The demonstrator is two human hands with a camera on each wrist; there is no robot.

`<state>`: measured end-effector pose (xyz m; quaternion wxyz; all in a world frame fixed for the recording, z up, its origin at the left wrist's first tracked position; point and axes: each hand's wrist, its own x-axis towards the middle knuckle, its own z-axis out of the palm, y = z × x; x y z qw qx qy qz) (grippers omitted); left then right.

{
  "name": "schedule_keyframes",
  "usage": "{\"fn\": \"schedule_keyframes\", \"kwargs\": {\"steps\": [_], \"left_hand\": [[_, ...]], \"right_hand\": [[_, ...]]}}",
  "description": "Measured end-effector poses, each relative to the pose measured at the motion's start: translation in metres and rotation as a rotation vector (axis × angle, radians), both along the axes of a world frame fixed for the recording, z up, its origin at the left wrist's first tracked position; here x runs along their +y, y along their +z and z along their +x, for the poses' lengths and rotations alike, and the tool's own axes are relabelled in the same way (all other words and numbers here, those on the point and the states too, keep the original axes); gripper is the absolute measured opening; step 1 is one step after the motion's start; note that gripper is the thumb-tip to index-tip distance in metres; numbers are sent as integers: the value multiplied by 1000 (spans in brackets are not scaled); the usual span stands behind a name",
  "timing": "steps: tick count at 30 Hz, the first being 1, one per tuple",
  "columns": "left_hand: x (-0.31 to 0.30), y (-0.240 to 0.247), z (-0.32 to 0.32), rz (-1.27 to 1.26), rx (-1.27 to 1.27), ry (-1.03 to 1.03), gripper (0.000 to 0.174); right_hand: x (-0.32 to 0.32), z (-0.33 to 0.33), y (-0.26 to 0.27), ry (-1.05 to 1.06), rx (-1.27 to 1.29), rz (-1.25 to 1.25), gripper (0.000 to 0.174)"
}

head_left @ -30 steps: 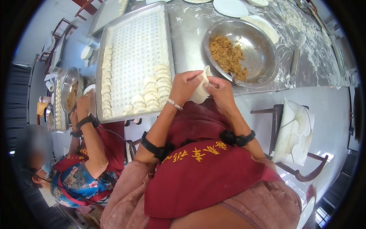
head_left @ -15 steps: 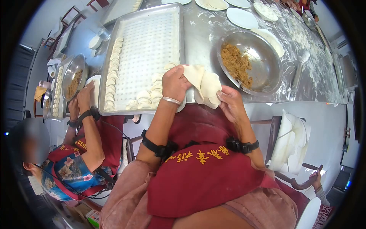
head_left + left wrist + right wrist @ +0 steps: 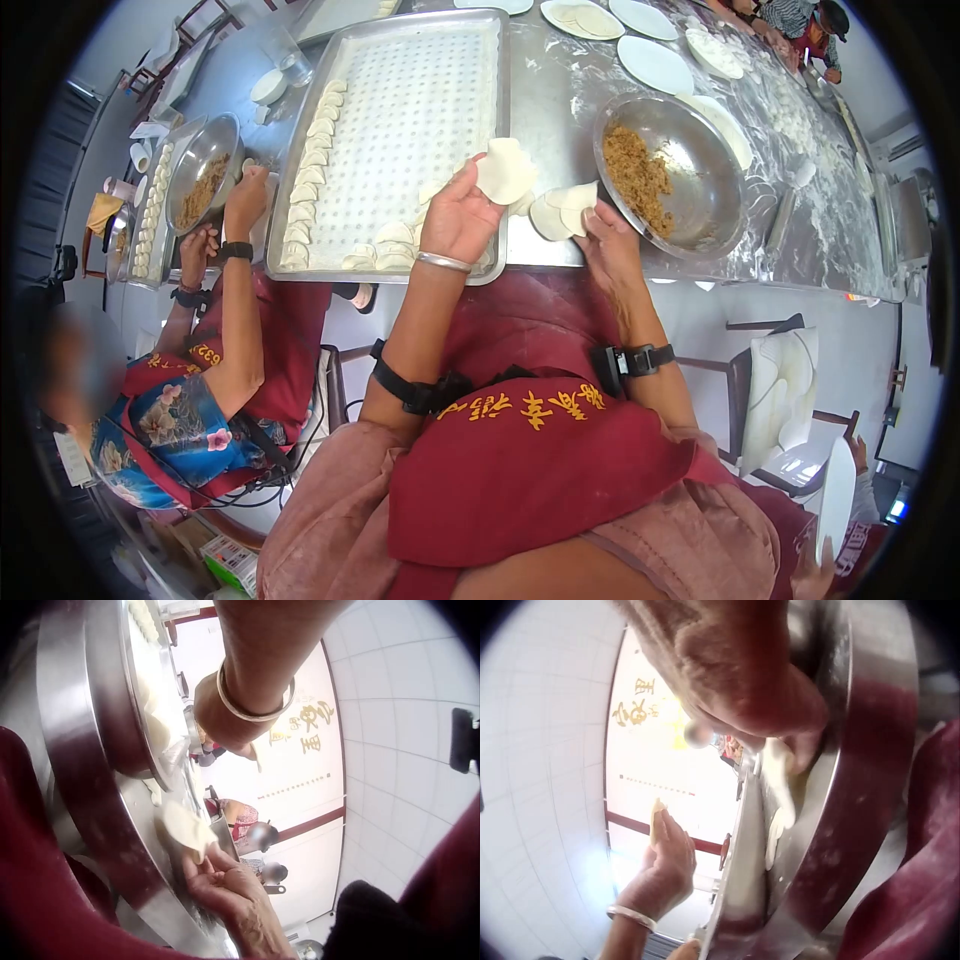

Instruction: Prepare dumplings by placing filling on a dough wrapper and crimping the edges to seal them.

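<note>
In the head view my left hand (image 3: 463,222), palm up beside the tray's near right corner, holds one round dough wrapper (image 3: 507,172) at its edge between thumb and fingers. My right hand (image 3: 609,246) pinches several overlapping wrappers (image 3: 561,211) by their right edge, just left of the metal bowl (image 3: 728,190) with brown filling (image 3: 637,180). The wrappers of the two hands hang apart. The left wrist view shows the right hand (image 3: 232,889) with its wrappers (image 3: 186,829); the right wrist view shows the left hand (image 3: 669,866) with its wrapper (image 3: 657,822).
A large metal tray (image 3: 400,110) holds folded dumplings (image 3: 318,140) along its left side and near edge. White plates (image 3: 655,66) lie behind the bowl, and a spoon (image 3: 788,205) lies right of it. Another person (image 3: 235,380) works at the left; a chair (image 3: 780,390) stands at the right.
The hands were together at the dough, then drew apart. One wrapper has come away in the left hand, while the right hand keeps the others. The head view has shifted, moving the tray and bowl rightward.
</note>
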<state>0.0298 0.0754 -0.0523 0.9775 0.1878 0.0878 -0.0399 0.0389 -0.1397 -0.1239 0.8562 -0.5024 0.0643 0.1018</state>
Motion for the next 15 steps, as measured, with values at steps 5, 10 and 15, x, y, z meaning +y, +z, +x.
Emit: {"fn": "schedule_keyframes", "kwargs": {"steps": [5, 10, 15], "left_hand": [[-13, 0, -12, 70, -80, -79, 37], [-38, 1, -27, 209, -120, -187, 40], [-34, 10, -38, 227, -109, -262, 41]], "right_hand": [[-2, -29, 36, -123, -428, -1145, 42], [8, -49, 76, 20, 7, -114, 42], [5, -43, 66, -53, -2, -250, 35]]}}
